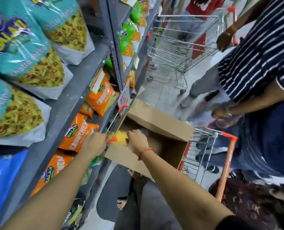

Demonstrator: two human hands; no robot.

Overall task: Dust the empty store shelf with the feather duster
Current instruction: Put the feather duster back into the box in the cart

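A feather duster (119,137) with yellow fibres and an orange-red handle lies at the near left corner of an open cardboard box (156,120) that sits in a shopping cart. My left hand (94,143) is closed around the duster's handle. My right hand (137,141), with a red thread on its wrist, rests on the yellow fibres just inside the box, fingers curled over them. The grey metal store shelf (68,103) runs along my left, packed with snack bags. No bare shelf board shows in this view.
Teal snack bags (21,52) and orange snack bags (79,136) fill the shelves at left. My cart (224,156) has orange handles. A second wire cart (176,47) stands further down the aisle. A person in a striped shirt (260,52) and others crowd the right side.
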